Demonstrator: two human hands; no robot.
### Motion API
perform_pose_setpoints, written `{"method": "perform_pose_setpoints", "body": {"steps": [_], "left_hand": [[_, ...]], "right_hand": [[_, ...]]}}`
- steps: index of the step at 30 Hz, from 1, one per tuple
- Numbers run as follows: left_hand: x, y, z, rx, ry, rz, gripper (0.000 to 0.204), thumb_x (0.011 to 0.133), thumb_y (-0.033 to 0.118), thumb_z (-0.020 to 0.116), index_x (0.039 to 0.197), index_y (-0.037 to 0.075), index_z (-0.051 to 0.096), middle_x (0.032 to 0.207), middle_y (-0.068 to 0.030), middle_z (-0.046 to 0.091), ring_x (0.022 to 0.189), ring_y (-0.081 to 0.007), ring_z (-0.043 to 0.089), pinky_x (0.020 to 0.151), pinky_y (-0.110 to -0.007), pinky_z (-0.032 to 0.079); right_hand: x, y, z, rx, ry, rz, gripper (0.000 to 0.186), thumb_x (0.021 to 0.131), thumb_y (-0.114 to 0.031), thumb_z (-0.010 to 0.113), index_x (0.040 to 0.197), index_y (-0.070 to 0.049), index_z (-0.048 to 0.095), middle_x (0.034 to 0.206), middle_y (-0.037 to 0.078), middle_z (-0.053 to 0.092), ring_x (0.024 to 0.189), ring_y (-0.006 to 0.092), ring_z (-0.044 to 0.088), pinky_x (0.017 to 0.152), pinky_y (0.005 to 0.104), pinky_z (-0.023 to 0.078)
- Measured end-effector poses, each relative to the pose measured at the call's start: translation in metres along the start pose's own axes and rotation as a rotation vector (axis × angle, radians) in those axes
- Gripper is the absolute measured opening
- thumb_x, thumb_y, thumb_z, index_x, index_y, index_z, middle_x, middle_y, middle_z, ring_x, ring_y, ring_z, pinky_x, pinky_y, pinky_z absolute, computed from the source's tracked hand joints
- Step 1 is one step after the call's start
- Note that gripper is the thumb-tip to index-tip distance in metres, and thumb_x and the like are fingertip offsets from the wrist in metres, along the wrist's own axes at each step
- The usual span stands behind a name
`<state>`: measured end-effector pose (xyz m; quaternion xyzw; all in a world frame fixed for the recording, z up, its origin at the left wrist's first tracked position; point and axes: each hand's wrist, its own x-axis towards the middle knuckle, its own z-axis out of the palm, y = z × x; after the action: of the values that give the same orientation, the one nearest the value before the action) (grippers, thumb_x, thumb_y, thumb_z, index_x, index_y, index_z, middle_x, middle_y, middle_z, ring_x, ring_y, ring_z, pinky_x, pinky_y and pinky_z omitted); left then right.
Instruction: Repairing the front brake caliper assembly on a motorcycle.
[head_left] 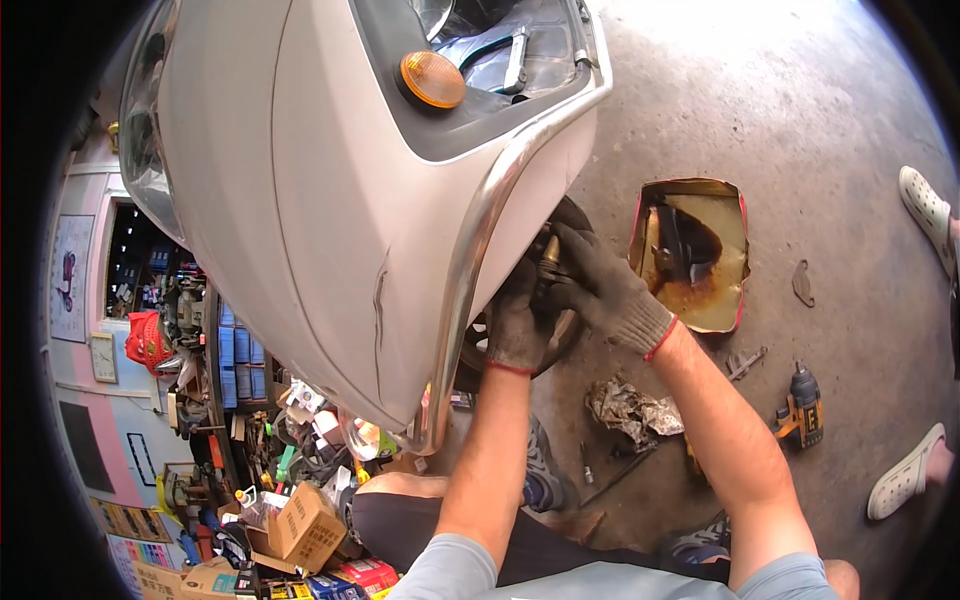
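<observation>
Both my hands wear dark grey work gloves with red cuffs and meet beside the wheel (pixel 566 345) under the vehicle's front. Between them shows a small brass-coloured cylindrical part (pixel 551 250). My right hand (pixel 612 288) bends its fingers and thumb around this part from the right. Just left of it, my left hand (pixel 522 318) is closed, its fingertips partly hidden, so what it grips is unclear. Above and to the left is the pale body panel (pixel 330 200), cracked near its lower end, with a chrome bar (pixel 470 260) along its edge.
An oil-stained shallow box (pixel 741 262) lies right of my hands. Around it on the floor are a flat metal piece (pixel 803 284), a caliper-like tool (pixel 746 363), a cordless driver (pixel 801 408) and crumpled paper (pixel 632 412). Cartons (pixel 312 528) crowd the lower left. Another person's clogs (pixel 906 470) stand far right.
</observation>
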<state>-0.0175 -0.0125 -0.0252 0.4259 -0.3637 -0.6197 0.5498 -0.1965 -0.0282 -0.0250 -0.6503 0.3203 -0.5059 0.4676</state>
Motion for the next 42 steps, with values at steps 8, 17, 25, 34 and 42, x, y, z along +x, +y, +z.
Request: {"method": "perform_pose_setpoints", "body": {"steps": [8, 17, 25, 34, 42], "left_hand": [[-0.002, 0.012, 0.011, -0.134, -0.126, -0.021, 0.043, 0.095, 0.021, 0.064, 0.135, 0.01, 0.053, 0.134, -0.0083, 0.058, 0.122, -0.0261, 0.056, 0.102, -0.04, 0.048], [-0.001, 0.019, 0.029, -0.362, -0.023, -0.106, 0.045, 0.078, 0.002, 0.063, 0.123, 0.007, 0.061, 0.125, -0.0139, 0.062, 0.109, -0.0247, 0.062, 0.083, -0.035, 0.056], [0.001, 0.027, 0.019, -0.442, -0.12, -0.308, 0.046, 0.075, 0.001, 0.061, 0.12, 0.0, 0.059, 0.114, -0.0129, 0.065, 0.081, -0.0182, 0.06, 0.074, -0.03, 0.052], [-0.014, 0.025, 0.05, -0.529, 0.051, -0.161, 0.047, 0.09, 0.026, 0.057, 0.131, 0.005, 0.056, 0.123, -0.0148, 0.063, 0.115, -0.0334, 0.059, 0.102, -0.054, 0.044], [-0.009, 0.021, 0.032, -0.548, -0.166, -0.125, 0.045, 0.096, 0.031, 0.044, 0.129, 0.003, 0.056, 0.13, -0.0151, 0.059, 0.122, -0.0298, 0.054, 0.108, -0.046, 0.039]], "right_hand": [[0.001, 0.002, 0.001, 0.101, -0.027, 0.096, 0.066, 0.085, -0.013, 0.064, 0.144, 0.001, 0.037, 0.135, 0.025, 0.048, 0.13, 0.0397, 0.045, 0.11, 0.0434, 0.038], [0.001, 0.01, 0.003, 0.084, -0.034, 0.114, 0.069, 0.086, -0.017, 0.063, 0.147, -0.001, 0.035, 0.137, 0.024, 0.046, 0.132, 0.0394, 0.044, 0.111, 0.0427, 0.037], [0.002, 0.003, 0.0, 0.05, -0.028, 0.088, 0.069, 0.085, -0.019, 0.064, 0.146, -0.002, 0.037, 0.14, 0.024, 0.045, 0.131, 0.0407, 0.044, 0.111, 0.0438, 0.037], [-0.031, 0.03, 0.004, 0.885, 0.423, 0.251, 0.04, 0.088, -0.01, 0.062, 0.127, -0.003, 0.057, 0.112, 0.011, 0.066, 0.109, 0.02, 0.062, 0.098, 0.0332, 0.048], [-0.049, 0.028, 0.071, 0.539, 0.613, 0.178, 0.032, 0.082, 0.002, 0.071, 0.112, -0.002, 0.059, 0.1, 0.006, 0.066, 0.088, 0.0126, 0.063, 0.08, 0.0269, 0.051]]}}
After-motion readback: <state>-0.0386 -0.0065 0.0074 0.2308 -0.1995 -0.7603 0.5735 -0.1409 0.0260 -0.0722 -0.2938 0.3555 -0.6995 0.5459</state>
